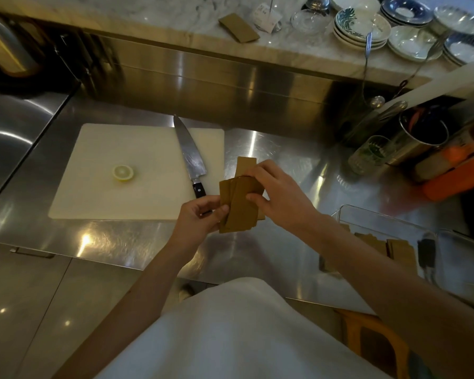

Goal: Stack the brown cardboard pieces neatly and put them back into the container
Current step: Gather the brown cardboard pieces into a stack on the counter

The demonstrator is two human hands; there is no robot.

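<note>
Above the steel counter, fanned cardboard pieces pinched between left hand and right hand.

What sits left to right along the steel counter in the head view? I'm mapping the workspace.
Lemon half → knife → cardboard pieces held in both hands, left hand and right hand → clear container → orange tray.

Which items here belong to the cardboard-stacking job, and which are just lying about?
Job: cardboard pieces held by left hand and right hand; clear container; stray cardboard piece on the marble ledge.
Lying about: knife, lemon half, cutting board, stacked plates.
</note>
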